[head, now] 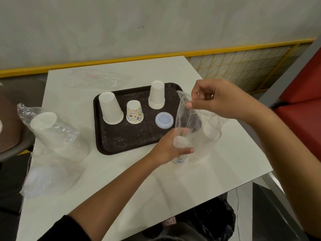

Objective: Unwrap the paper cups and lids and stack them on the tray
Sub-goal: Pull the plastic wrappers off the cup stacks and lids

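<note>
Watching from beside the table: down at the bottom of the frame there's a crinkly black bin liner point(215, 221) under the near edge of the smooth white table point(121, 180). At lower left lies a cloudy plastic pack of round lids point(40, 180), unopened.

Right of centre, the left hand point(169, 148) has its fingers curled round a stack of small cups point(180, 142) through a thin clear bag point(186, 117). The bottom cup shows a bit of print. The right hand point(213, 100) sits higher, pinching the bag's top edge between thumb and fingers. Another whitish cup shape shows through the film further right, but I can't tell what exactly.

At the left edge there's a wrinkled sleeve of white cups point(53, 129) lying on its side.

In the middle is the black speckled tray point(125, 141), a rounded rectangle. On it, all upside down:
- a wide white cup stack point(111, 110)
- a small printed cup point(134, 112)
- a taller white stack point(156, 94)

A bluish translucent lid pile point(164, 120) sits by the tray's right rim.

Far end of the table has a flat, empty-looking wrapper point(97, 79).
</note>
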`<state>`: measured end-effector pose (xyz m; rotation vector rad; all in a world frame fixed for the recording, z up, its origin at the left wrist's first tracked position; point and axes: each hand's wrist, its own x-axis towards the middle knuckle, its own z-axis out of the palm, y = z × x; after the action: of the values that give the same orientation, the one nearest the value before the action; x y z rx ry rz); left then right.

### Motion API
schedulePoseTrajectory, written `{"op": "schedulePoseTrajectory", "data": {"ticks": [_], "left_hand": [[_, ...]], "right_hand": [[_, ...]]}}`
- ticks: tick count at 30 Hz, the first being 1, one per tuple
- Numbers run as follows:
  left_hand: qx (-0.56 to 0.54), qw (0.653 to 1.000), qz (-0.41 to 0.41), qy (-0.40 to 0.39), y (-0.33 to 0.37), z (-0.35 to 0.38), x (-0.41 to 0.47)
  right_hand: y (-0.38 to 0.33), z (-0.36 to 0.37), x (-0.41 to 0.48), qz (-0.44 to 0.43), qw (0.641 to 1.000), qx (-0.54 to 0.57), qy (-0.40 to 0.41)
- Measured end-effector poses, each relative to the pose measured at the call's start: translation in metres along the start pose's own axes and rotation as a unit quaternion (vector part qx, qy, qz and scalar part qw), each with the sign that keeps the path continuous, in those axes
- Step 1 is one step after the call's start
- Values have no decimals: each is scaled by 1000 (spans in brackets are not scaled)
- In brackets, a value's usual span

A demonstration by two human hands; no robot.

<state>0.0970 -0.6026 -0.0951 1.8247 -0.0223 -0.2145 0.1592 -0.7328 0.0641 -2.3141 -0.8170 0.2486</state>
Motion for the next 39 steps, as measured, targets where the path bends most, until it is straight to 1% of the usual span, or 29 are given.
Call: {"op": "schedulePoseTrajectory", "data": {"ticks": [4, 7, 11, 14, 19, 24, 27, 28, 30, 32, 34, 36, 39], "left_hand": [[-43, 999, -13, -17, 10, -4, -2], [-59, 998, -15, -23, 18, -8, -1], [-83, 996, -19, -6, 31, -12, 3], [-101, 995, -14, 23, 42, -19, 8], [-61, 994, 10, 86, 65, -35, 13], [-82, 984, 40, 154, 89, -55, 20], [-83, 976, 51, 196, 103, -77, 23], [-75, 973, 54, 212, 104, -86, 25], [-35, 967, 53, 245, 106, -109, 25], [31, 961, 47, 270, 104, -134, 23], [107, 952, 39, 284, 102, -159, 19], [164, 937, 40, 305, 102, -186, 16], [224, 903, 55, 362, 101, -226, 13]], "right_hand": [[-2, -11, 4, -17, 998, 57, 8], [-6, -23, 13, -31, 998, 50, 22], [-10, -41, 32, -57, 997, 19, 38], [-12, -56, 45, -83, 995, -12, 54], [-13, -88, 64, -120, 987, -46, 93], [-21, -109, 83, -152, 975, -13, 162], [-25, -118, 95, -153, 972, 8, 176], [-25, -121, 99, -152, 974, 17, 166], [-23, -122, 109, -140, 982, 38, 118], [-16, -116, 122, -108, 991, 60, 61], [-8, -101, 138, -68, 993, 93, 35], [2, -84, 156, -27, 989, 138, 46], [16, -59, 186, 40, 971, 219, 81]]}}
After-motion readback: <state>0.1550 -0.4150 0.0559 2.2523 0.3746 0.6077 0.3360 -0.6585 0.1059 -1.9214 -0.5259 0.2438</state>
